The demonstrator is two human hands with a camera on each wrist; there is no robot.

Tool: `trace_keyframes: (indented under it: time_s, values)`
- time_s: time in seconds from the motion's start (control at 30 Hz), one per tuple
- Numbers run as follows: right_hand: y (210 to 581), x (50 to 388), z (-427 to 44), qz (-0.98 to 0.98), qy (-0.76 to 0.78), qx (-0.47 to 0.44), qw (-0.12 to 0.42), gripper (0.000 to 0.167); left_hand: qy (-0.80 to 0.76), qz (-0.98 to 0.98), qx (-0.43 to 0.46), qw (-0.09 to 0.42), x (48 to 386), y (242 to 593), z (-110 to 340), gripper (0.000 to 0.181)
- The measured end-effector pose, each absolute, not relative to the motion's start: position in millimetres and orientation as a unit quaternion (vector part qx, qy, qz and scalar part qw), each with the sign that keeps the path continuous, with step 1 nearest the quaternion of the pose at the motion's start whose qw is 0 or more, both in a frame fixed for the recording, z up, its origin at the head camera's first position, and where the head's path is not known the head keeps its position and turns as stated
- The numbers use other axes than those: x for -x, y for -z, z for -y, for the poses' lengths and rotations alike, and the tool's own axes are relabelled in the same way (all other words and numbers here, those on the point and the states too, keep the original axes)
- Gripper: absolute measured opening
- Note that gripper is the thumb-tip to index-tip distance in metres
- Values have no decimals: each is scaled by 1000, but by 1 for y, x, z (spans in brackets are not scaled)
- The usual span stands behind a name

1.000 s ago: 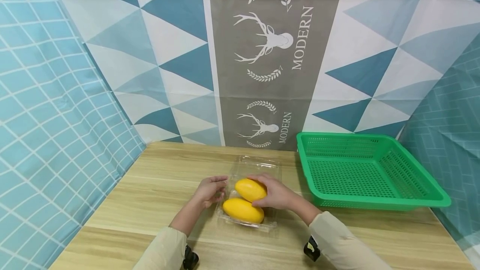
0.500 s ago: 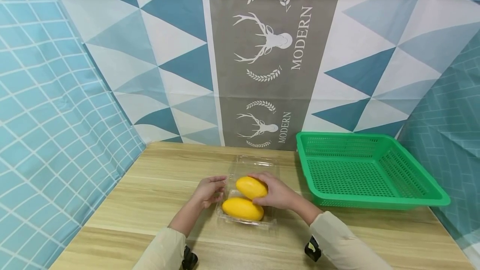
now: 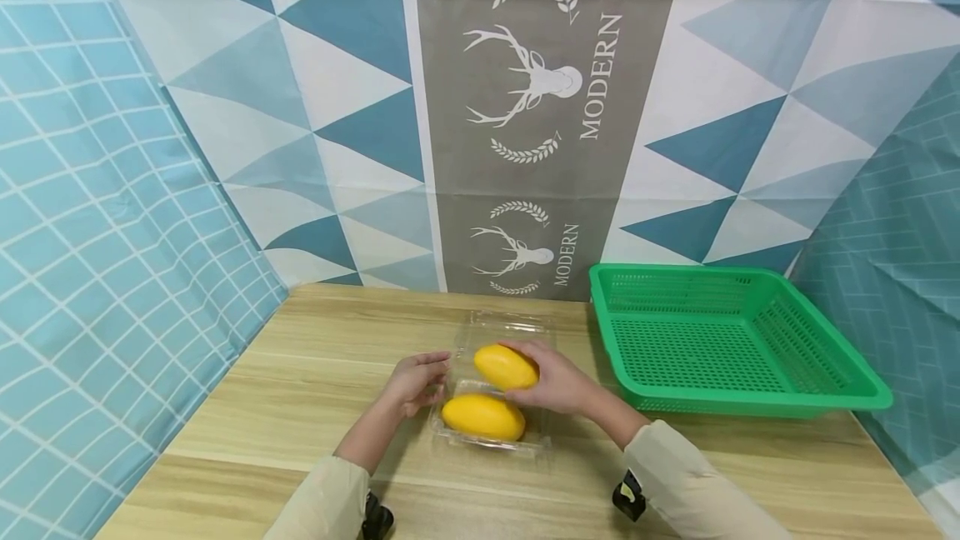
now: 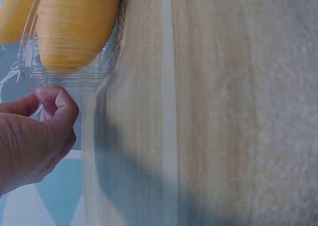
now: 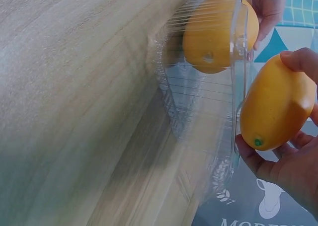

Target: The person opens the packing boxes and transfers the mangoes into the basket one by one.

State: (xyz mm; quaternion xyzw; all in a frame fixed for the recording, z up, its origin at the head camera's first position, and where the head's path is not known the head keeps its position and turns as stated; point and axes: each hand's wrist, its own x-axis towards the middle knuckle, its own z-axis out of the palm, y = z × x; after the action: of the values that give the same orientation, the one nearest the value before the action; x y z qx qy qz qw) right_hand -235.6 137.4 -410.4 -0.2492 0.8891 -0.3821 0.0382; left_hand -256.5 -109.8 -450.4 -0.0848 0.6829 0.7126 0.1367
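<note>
A clear plastic clamshell box (image 3: 491,445) lies on the table with its lid folded back. One yellow mango (image 3: 483,417) rests inside the box's front part. Above the box, my right hand (image 3: 558,379) holds a second yellow mango (image 3: 506,367) between thumb and fingers. In the right wrist view this held mango (image 5: 276,104), with a green spot at its end, is apart from the box floor, beside the rim. My left hand (image 3: 418,382) is at the left side of the box. In the left wrist view its curled fingers (image 4: 62,107) pinch the box edge.
A green slotted plastic basket (image 3: 652,402) stands on the right of the wooden table (image 3: 330,407), near the back wall. Patterned sheets cover the walls at the back and sides. Black straps (image 3: 628,496) show at the wrists.
The right hand has lifted the second mango up a little from the box, and a gap now shows between the two mangoes. The left hand stays at the box's side.
</note>
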Motion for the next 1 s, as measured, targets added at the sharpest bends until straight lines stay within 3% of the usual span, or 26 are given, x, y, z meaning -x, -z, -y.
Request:
trace_keyframes:
  time_s: [1.0]
  values:
    - [389, 235, -157, -899, 381, 214, -20, 74, -715, -682, 82, 130, 254, 451, 110, 35]
